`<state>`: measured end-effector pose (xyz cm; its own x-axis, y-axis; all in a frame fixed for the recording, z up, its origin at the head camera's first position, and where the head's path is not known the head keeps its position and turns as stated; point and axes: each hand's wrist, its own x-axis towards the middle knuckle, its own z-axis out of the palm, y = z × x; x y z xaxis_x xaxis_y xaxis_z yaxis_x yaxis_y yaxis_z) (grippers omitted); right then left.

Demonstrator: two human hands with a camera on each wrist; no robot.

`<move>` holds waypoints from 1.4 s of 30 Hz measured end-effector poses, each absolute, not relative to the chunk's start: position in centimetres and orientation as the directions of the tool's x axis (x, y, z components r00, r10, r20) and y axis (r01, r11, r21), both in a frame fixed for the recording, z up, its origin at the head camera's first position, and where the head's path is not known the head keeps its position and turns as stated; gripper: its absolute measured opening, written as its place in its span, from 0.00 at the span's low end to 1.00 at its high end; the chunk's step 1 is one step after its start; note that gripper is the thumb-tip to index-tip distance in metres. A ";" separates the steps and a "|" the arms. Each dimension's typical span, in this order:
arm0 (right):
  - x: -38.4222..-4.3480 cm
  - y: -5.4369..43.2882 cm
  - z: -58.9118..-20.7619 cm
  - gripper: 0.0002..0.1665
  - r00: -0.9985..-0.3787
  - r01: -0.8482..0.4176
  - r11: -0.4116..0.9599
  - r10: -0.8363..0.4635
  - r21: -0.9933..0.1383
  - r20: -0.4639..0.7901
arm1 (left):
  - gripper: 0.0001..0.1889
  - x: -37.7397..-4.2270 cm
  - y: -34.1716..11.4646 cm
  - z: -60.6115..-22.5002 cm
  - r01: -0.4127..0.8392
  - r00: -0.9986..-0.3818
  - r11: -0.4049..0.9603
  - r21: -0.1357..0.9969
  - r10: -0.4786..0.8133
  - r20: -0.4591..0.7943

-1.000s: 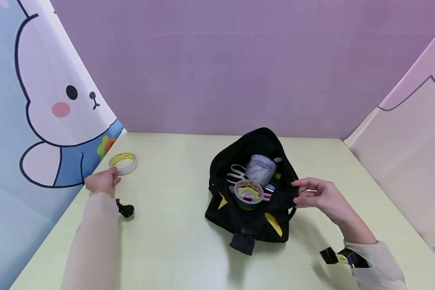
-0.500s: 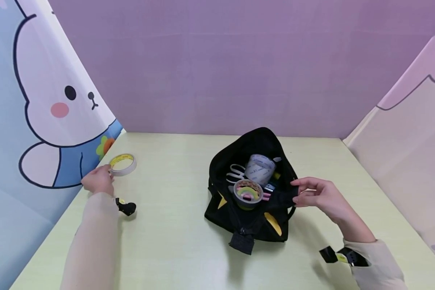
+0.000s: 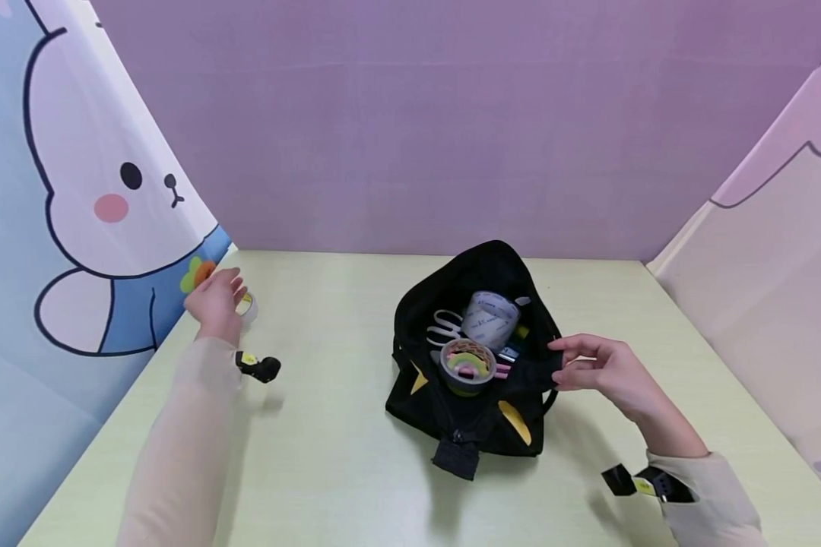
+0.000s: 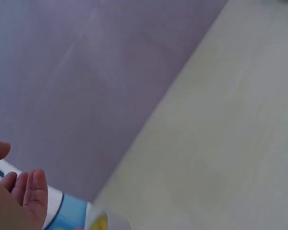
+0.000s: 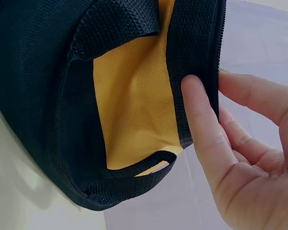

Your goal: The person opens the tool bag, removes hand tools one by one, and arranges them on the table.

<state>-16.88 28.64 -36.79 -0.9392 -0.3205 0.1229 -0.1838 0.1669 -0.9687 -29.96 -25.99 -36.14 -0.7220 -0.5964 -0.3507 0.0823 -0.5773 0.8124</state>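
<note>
My right hand (image 3: 605,372) pinches the zippered edge of a black bag (image 3: 451,262) between thumb and fingers. The right wrist view shows the thumb on the dark band and a yellow side panel (image 5: 134,105). Inside the gaping bag lie white-handled scissors (image 3: 446,325), a wide roll of printed tape (image 3: 492,319) and a grey tape roll (image 3: 448,368) with something green and pink in its hole. At the table's far left my left hand (image 3: 219,304) hovers with loosely bent fingers, holding nothing. It partly covers a white tape roll (image 3: 249,310) on the table.
Purple cloth (image 3: 410,137) stands behind the pale table (image 3: 328,425). A rabbit-printed cloth (image 3: 89,251) borders the left, and a pink and white cloth (image 3: 780,251) the right. Small pink and blue items (image 3: 506,357) lie deeper in the bag.
My left hand has drawn back a little, then risen and shifted right and forward over the tape roll, now mostly covering it. The right hand and the bag hold still.
</note>
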 end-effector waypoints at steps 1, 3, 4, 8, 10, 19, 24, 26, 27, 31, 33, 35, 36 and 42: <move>-16.9 28.7 -36.8 0.19 -0.939 -0.184 0.163 -0.321 -0.969 0.124 | 0.22 -30.1 -25.5 -35.7 0.096 -0.735 -0.587 0.804 -0.586 -0.341; -16.9 28.7 -36.8 0.19 -0.939 -0.183 0.161 -0.322 -0.970 0.124 | 0.23 -30.3 -24.4 -34.7 0.115 -0.765 -0.604 0.789 -0.560 -0.318; -16.9 28.7 -36.8 0.19 -0.937 -0.184 0.160 -0.325 -0.970 0.125 | 0.23 -30.4 -23.8 -34.1 0.119 -0.778 -0.609 0.784 -0.548 -0.308; -16.9 28.7 -36.9 0.18 -0.937 -0.185 0.154 -0.326 -0.971 0.127 | 0.20 -30.4 -21.2 -32.0 0.146 -0.834 -0.613 0.776 -0.498 -0.236; -16.9 28.7 -36.9 0.18 -0.937 -0.185 0.148 -0.324 -0.972 0.129 | 0.20 -30.5 -19.7 -31.0 0.162 -0.858 -0.603 0.781 -0.477 -0.190; -17.0 28.7 -36.9 0.18 -0.939 -0.180 0.159 -0.322 -0.971 0.122 | 0.18 -30.9 -13.8 -27.8 0.223 -0.914 -0.564 0.795 -0.405 -0.030; -17.1 28.7 -36.9 0.18 -0.938 -0.181 0.152 -0.324 -0.972 0.124 | 0.17 -30.9 -10.9 -26.3 0.230 -0.931 -0.564 0.793 -0.364 0.012; -17.1 28.7 -36.9 0.18 -0.935 -0.184 0.140 -0.332 -0.973 0.129 | 0.18 -30.8 -9.7 -25.8 0.232 -0.939 -0.561 0.795 -0.344 0.032; -17.1 28.7 -36.9 0.18 -0.933 -0.186 0.135 -0.334 -0.973 0.132 | 0.18 -30.7 -9.1 -25.5 0.233 -0.942 -0.559 0.796 -0.334 0.041; -17.2 28.9 -37.0 0.20 -0.934 -0.187 0.134 -0.331 -0.973 0.134 | 0.16 -30.8 -6.5 -25.2 0.231 -0.952 -0.549 0.804 -0.298 0.070; -17.2 28.9 -37.0 0.20 -0.935 -0.186 0.135 -0.329 -0.973 0.133 | 0.15 -30.9 -5.3 -25.3 0.226 -0.955 -0.543 0.809 -0.286 0.075; -17.2 28.9 -37.1 0.20 -0.935 -0.185 0.132 -0.330 -0.974 0.133 | 0.14 -31.0 -4.1 -25.6 0.219 -0.959 -0.539 0.813 -0.274 0.077; -17.2 28.9 -37.1 0.20 -0.933 -0.187 0.131 -0.334 -0.974 0.134 | 0.14 -31.0 -3.5 -25.7 0.217 -0.960 -0.539 0.813 -0.270 0.078; -17.3 28.8 -37.0 0.19 -0.934 -0.189 0.134 -0.330 -0.973 0.136 | 0.14 -30.8 -0.2 -26.2 0.196 -0.973 -0.545 0.815 -0.209 0.095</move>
<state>-17.30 28.85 -37.00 -0.9340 -0.3303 0.1360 -0.1889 0.1336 -0.9729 -30.78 -0.18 -26.23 -0.9734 -0.2089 0.0946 0.1961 -0.5448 0.8153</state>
